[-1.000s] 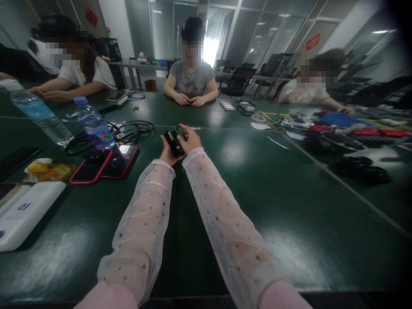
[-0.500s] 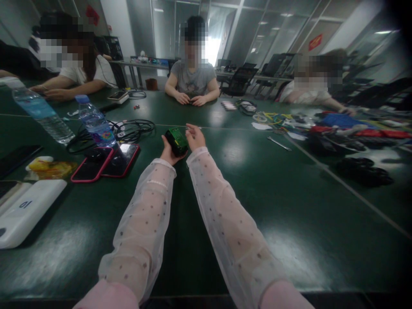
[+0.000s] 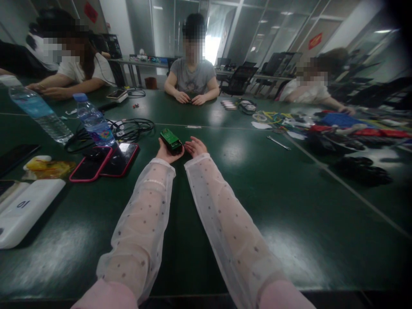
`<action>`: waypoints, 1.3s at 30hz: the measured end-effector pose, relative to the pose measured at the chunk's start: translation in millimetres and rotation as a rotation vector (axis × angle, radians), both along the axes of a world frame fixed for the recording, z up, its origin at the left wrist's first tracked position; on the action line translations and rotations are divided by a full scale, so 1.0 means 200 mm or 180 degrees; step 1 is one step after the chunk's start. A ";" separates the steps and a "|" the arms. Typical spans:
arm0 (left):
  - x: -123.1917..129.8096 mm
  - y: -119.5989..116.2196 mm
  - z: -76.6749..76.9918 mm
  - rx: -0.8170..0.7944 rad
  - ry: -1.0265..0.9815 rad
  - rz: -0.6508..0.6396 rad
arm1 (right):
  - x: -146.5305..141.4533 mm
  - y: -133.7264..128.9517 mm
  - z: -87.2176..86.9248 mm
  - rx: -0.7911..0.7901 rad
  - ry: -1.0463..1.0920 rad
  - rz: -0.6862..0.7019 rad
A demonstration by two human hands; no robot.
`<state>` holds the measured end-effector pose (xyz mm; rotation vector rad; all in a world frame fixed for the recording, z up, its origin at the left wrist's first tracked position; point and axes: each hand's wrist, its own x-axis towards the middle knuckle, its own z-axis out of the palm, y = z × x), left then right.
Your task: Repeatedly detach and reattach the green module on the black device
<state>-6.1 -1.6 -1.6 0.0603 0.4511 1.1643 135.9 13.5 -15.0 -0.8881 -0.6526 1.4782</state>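
Note:
My left hand is closed round a small black box with a green circuit board on its upper face. The box tilts a little, and its dark end points toward my right hand. That hand hovers just right of the box with its fingers stretched out and holds nothing I can see. Whether its fingertips touch the box end I cannot tell. Both forearms wear sheer white sleeves over the green table.
On the left are two phones in red cases, water bottles, black cables and a white power bank. A wrench and tangled cables lie right. Three people sit around the table.
The box has turned in my left hand, showing more of its green board. My right hand's raised fingers have lowered and opened beside it.

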 end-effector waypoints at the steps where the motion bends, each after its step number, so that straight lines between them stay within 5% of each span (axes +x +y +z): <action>1: -0.01 -0.01 0.00 -0.0025 -0.0166 0.0035 | 0.01 0.00 -0.01 -0.0006 0.0113 0.0045; 9: -0.07 -0.08 0.06 0.0084 -0.0513 -0.0010 | 0.09 0.01 -0.02 -0.0373 0.0785 0.0251; 14: -0.07 -0.07 0.11 0.0167 -0.0177 -0.0194 | 0.09 0.01 -0.02 -0.0339 0.0790 0.0253; 17: -0.05 -0.06 0.10 -0.0068 0.0211 -0.0141 | 0.09 0.02 -0.02 -0.0349 0.0814 0.0277; 25: -0.04 -0.08 0.06 0.0083 -0.0135 -0.0295 | 0.10 0.02 -0.03 -0.0344 0.0857 0.0321; 39: 0.04 0.04 0.00 0.0188 0.1683 -0.0120 | 0.08 0.03 -0.03 -0.0222 0.0588 0.0316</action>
